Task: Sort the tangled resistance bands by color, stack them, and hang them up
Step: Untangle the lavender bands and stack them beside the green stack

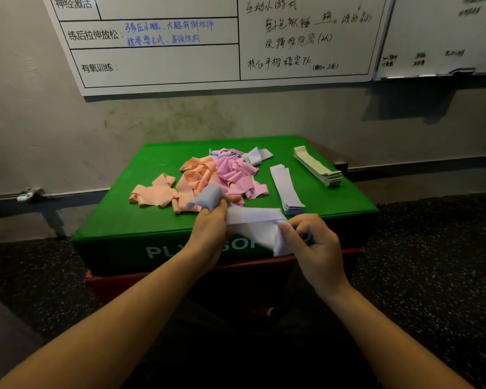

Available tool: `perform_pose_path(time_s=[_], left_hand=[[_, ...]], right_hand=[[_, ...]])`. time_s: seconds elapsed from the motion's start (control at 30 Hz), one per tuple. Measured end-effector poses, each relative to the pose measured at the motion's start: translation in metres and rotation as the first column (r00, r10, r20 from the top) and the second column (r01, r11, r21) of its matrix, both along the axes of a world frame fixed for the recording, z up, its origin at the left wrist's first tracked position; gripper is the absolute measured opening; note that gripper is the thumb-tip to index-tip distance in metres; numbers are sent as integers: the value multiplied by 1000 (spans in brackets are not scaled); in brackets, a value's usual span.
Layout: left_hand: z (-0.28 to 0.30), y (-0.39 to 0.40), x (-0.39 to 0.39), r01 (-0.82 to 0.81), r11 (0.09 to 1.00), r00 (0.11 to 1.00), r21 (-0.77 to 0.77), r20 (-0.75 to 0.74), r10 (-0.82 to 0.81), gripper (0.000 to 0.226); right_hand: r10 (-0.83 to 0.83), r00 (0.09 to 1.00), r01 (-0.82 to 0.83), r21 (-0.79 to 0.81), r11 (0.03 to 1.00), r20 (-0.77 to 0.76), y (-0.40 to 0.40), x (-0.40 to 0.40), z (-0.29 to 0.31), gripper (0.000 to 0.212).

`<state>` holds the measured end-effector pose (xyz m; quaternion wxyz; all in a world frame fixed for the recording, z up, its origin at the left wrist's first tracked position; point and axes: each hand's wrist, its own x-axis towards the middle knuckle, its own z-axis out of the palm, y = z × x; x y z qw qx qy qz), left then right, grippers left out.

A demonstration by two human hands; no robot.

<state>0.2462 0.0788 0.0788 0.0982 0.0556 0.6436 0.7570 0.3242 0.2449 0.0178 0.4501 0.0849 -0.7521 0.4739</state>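
Note:
A lavender band (253,223) stretches between my two hands above the near edge of the green box (141,220). My left hand (208,231) grips its left end, which loops up over my fingers. My right hand (314,242) pinches the right end. Behind them lies a tangle of orange bands (185,183), pink bands (236,175) and a few lavender bands (250,155). A flat stack of lavender bands (286,189) lies to the right of the tangle. Farther right sits a stack of pale green bands (317,167).
The green box stands on a red box (180,279) against a grey wall. A whiteboard (208,37) with handwriting hangs above. Dark speckled floor (432,262) surrounds the boxes.

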Motion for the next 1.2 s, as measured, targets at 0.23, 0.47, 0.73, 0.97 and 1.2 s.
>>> perform_pose_path(time_s=[0.23,0.47,0.73,0.97,1.2], left_hand=[[-9,-1,2,22,982,997,-187,-68,-35,17],[0,3,0,-80,997,996,17,47,79,17],[7,-4,-3,-97,995,995,-5,-4,97,22],[-6,-3,4,95,974,981,-206,-145,-127,26],[-1,-5,-11,131,990,991,-47,-7,-132,22]], right_hand=[[-261,962,274,297,915,-83,14,3,2,33],[202,902,-114,-242,964,382,0,4,10,41],[233,735,-208,-115,971,636,14,0,16,28],[-209,820,136,173,975,533,15,-1,9,19],[156,802,5,-268,963,576,9,3,4,20]])
